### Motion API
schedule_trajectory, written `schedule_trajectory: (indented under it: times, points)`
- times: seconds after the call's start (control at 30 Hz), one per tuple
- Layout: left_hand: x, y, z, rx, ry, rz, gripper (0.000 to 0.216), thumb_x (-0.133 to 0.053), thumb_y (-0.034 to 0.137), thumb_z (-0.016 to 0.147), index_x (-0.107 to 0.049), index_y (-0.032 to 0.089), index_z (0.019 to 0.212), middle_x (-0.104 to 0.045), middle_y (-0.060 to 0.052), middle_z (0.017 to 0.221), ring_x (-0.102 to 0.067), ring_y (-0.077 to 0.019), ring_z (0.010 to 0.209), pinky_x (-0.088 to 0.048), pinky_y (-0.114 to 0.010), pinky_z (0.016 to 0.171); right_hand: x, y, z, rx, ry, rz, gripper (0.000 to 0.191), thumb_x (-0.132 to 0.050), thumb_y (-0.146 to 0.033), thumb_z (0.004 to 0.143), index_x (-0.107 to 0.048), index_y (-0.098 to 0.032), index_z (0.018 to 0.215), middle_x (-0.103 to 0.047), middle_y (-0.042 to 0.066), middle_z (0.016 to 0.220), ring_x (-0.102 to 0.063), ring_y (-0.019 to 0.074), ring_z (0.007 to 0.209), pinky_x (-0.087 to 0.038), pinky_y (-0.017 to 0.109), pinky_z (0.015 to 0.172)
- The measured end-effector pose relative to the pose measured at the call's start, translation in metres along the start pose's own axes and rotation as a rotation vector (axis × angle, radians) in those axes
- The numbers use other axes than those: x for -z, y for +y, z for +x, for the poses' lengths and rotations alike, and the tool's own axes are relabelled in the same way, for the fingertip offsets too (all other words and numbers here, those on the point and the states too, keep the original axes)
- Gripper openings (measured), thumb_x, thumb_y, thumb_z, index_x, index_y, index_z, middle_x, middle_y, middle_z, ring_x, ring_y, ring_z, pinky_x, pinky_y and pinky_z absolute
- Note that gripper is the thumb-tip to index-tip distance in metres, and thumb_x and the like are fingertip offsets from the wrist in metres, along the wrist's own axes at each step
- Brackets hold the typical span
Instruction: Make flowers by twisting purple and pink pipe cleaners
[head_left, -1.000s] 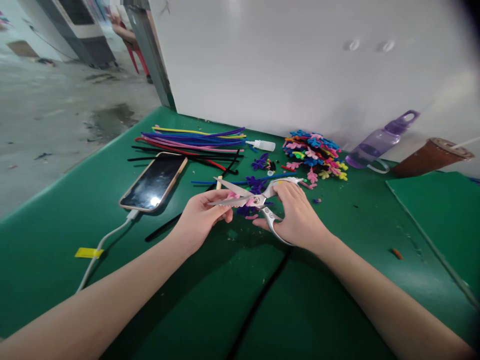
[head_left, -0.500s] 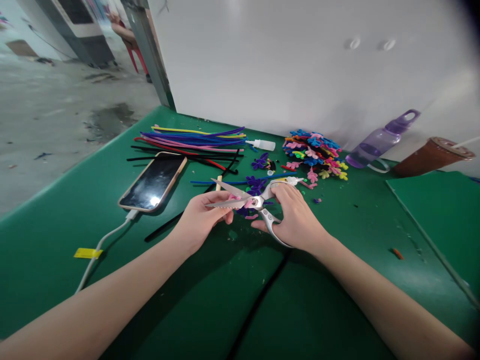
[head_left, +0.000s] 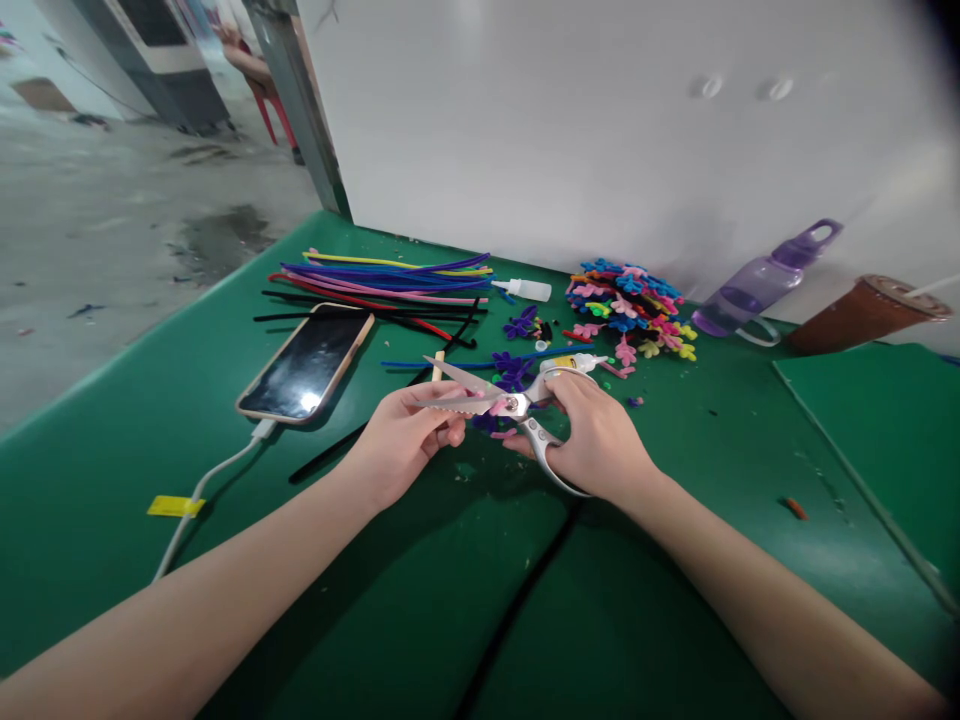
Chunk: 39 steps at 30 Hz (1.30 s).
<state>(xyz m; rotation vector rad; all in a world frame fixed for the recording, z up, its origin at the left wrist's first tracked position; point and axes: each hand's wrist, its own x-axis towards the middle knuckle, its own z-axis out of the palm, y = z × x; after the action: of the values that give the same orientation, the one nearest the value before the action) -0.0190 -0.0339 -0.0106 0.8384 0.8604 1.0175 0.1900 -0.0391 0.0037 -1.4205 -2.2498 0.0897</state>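
Observation:
My right hand [head_left: 600,435] grips the handles of silver scissors [head_left: 501,403], whose blades point left and are slightly parted. My left hand [head_left: 401,435] pinches a small pink pipe-cleaner piece [head_left: 480,397] held between the blades. Both hands hover just above the green table [head_left: 480,600]. Purple pipe-cleaner flowers [head_left: 514,368] lie right behind the scissors. Small pink and purple offcuts lie under the blades.
A phone [head_left: 307,362] on a white cable lies at the left. Long coloured pipe cleaners [head_left: 390,280] and a small glue bottle [head_left: 529,290] lie behind. A heap of finished flowers [head_left: 630,305], a purple water bottle [head_left: 757,285] and a brown cup [head_left: 862,312] stand by the white wall.
The scissor blades have closed a little on the pink piece. A second small glue bottle behind my right hand shows more. My hands have barely shifted.

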Motion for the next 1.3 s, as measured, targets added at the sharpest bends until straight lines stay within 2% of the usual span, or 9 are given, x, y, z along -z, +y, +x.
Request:
schedule_trajectory:
  times: [0.2,0.53,0.87,1.07,1.2,1.3]
  points:
    - [0.0014,-0.0017,0.0007,0.075,0.002,-0.097,0.013,-0.065,0.014,0.072,-0.071,0.014,0.084,-0.055,0.000,0.061,-0.046,-0.0055,0.053,-0.039,-0.018,0.051,-0.0005,-0.0007,-0.0014,-0.023,0.007,-0.062,0.030,-0.062,-0.043,0.069,-0.049,-0.019,0.082,-0.060,0.004,0.080,-0.057,0.0186,0.074,-0.040,0.028,0.058]
    - [0.0020,-0.0022,0.0004,0.165,-0.057,-0.151,0.016,-0.062,0.014,0.077,-0.071,0.012,0.089,-0.055,-0.002,0.069,-0.045,-0.0037,0.055,-0.042,-0.015,0.051,-0.0012,0.0003,-0.0022,-0.012,0.020,-0.141,0.021,-0.057,-0.037,0.071,-0.049,-0.019,0.078,-0.060,0.003,0.072,-0.057,0.0171,0.066,-0.034,0.027,0.053]
    - [0.0036,-0.0045,0.0015,0.193,-0.112,-0.211,0.015,-0.059,0.012,0.079,-0.070,0.010,0.090,-0.053,-0.002,0.068,-0.045,-0.0029,0.055,-0.042,-0.013,0.051,-0.0010,0.0002,-0.0028,-0.040,-0.011,-0.198,0.009,-0.051,-0.026,0.069,-0.048,-0.019,0.073,-0.059,0.001,0.066,-0.054,0.0154,0.058,-0.027,0.026,0.047]
    - [0.0008,-0.0037,0.0005,0.210,-0.106,-0.221,0.011,-0.063,0.013,0.075,-0.070,0.010,0.084,-0.051,-0.001,0.064,-0.044,-0.0030,0.054,-0.040,-0.013,0.049,-0.0014,0.0019,-0.0037,-0.016,0.006,-0.180,0.010,-0.053,-0.027,0.070,-0.048,-0.019,0.074,-0.059,0.002,0.070,-0.054,0.0169,0.063,-0.031,0.027,0.050]
    - [-0.0002,-0.0010,0.0017,0.224,-0.107,-0.201,0.008,-0.067,0.012,0.072,-0.069,0.010,0.079,-0.049,0.001,0.057,-0.044,-0.0031,0.051,-0.038,-0.014,0.047,-0.0023,0.0036,-0.0020,0.057,0.018,-0.117,0.022,-0.057,-0.035,0.073,-0.046,-0.019,0.083,-0.058,0.007,0.082,-0.055,0.0211,0.077,-0.040,0.032,0.065]
    - [0.0005,-0.0003,0.0026,0.223,-0.063,-0.178,0.008,-0.066,0.017,0.073,-0.069,0.009,0.075,-0.051,0.000,0.054,-0.045,-0.0043,0.049,-0.039,-0.015,0.046,-0.0034,0.0041,-0.0009,0.105,-0.015,-0.083,0.035,-0.058,-0.046,0.072,-0.044,-0.018,0.087,-0.055,0.010,0.087,-0.053,0.0255,0.085,-0.041,0.038,0.072]
